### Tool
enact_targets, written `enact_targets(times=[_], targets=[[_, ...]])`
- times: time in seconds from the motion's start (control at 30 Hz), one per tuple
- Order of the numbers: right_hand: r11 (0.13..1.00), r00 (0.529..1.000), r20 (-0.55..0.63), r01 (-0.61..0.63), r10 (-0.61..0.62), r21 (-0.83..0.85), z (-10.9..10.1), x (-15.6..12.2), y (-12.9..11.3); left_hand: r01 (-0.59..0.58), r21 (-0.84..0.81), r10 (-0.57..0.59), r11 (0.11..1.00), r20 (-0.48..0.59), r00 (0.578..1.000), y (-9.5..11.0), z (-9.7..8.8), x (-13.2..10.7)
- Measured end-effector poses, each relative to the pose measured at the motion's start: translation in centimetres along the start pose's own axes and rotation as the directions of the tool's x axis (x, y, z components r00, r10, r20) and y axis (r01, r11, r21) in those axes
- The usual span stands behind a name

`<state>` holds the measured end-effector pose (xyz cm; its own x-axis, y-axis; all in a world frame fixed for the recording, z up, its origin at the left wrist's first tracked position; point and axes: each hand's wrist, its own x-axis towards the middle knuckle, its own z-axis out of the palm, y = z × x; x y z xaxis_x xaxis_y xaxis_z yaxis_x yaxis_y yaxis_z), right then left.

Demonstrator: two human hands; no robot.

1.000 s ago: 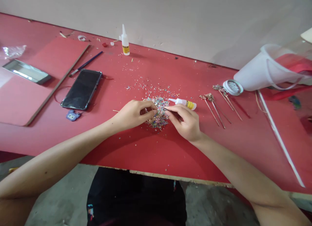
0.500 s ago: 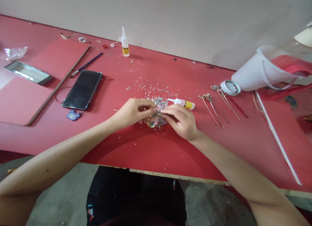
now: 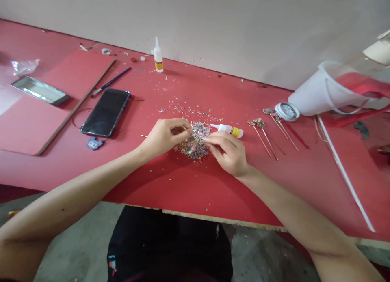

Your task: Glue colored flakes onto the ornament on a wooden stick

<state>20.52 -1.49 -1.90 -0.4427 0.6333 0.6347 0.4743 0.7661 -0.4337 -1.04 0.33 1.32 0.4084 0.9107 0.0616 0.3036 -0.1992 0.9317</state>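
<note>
Chip pile (image 3: 201, 149) spread on counter (image 3: 183, 188), between left hand (image 3: 166, 136) and right hand (image 3: 228, 153). Slim tool (image 3: 201, 140) pinched by the right, pointed leftward; left's fingers curled, hold indiscernible.

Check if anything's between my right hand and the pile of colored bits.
Nothing visible stands between your right hand and the pile of colored bits. The lying white bottle is beyond the hand, not between.

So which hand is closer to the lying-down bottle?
Right: the right hand is just in front of the lying bottle. The left hand is farther off, beside the colourful pile.
</note>
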Motion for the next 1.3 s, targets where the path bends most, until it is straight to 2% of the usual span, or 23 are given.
enact_targets(times=[0.13, 0.27, 0.4, 0.53, 0.7, 0.8, 0.87, 0.93, 1.0, 1.07, 1.13, 1.23, 1.3], targets=[[1.0, 1.0, 0.019, -0.02, 0.02, -0.004, -0.1, 0.1, -0.1, 0.006, 0.01, -0.006, 1.0, 0.001, 1.0, -0.1, -0.2, 0.1], [0.987, 0.986, 0.036, -0.162, 0.163, -0.006, -0.1, 0.0, -0.7, 0.009, 0.001, -0.009, 1.0, 0.032, 0.999, -0.2, -0.1, 0.1], [0.939, 0.939, 0.092, -0.338, 0.331, 0.063, 0.1, 0.0, -1.8, 0.003, -0.013, -0.003, 1.0, -0.005, 1.0, 0.0, 0.0, 0.1], [0.895, 0.903, 0.159, -0.422, 0.399, 0.146, 0.4, 0.3, -2.5, 0.013, -0.095, -0.014, 0.995, -0.008, 1.0, 0.5, 0.1, 0.0], [0.809, 0.855, 0.2, -0.518, 0.479, 0.276, 0.3, 0.6, -2.0, 0.084, -0.243, -0.089, 0.966, -0.009, 0.996, 0.9, 0.0, 0.2], [0.771, 0.841, 0.17, -0.539, 0.514, 0.339, 0.2, 0.6, -1.5, 0.069, -0.298, -0.098, 0.952, -0.084, 0.992, 0.6, -0.9, 0.9], [0.767, 0.843, 0.153, -0.534, 0.516, 0.355, 0.2, 0.6, -1.3, -0.028, -0.324, -0.038, 0.946, -0.196, 0.98, -0.1, -2.0, 1.6], [0.773, 0.849, 0.148, -0.525, 0.508, 0.358, 0.2, 0.5, -1.2, -0.077, -0.286, -0.025, 0.955, -0.336, 0.942, -1.1, -3.3, 2.4], [0.779, 0.855, 0.148, -0.515, 0.497, 0.357, 0.2, 0.5, -1.2, -0.069, -0.214, -0.037, 0.974, -0.452, 0.891, -2.1, -4.5, 3.1], [0.784, 0.859, 0.147, -0.508, 0.49, 0.357, 0.3, 0.4, -1.2, -0.126, -0.099, 0.053, 0.987, -0.542, 0.839, -2.8, -5.3, 3.4], [0.787, 0.864, 0.137, -0.5, 0.485, 0.361, 0.3, 0.5, -1.2, -0.109, -0.001, 0.092, 0.994, -0.529, 0.843, -3.0, -5.6, 3.4], [0.794, 0.872, 0.115, -0.482, 0.476, 0.37, 0.3, 0.7, -1.1, -0.031, 0.155, 0.093, 0.987, -0.411, 0.907, -2.8, -5.0, 2.8], [0.801, 0.876, 0.098, -0.473, 0.472, 0.367, 0.3, 0.7, -1.0, -0.098, 0.209, 0.174, 0.973, -0.385, 0.907, -2.2, -4.2, 2.3]])
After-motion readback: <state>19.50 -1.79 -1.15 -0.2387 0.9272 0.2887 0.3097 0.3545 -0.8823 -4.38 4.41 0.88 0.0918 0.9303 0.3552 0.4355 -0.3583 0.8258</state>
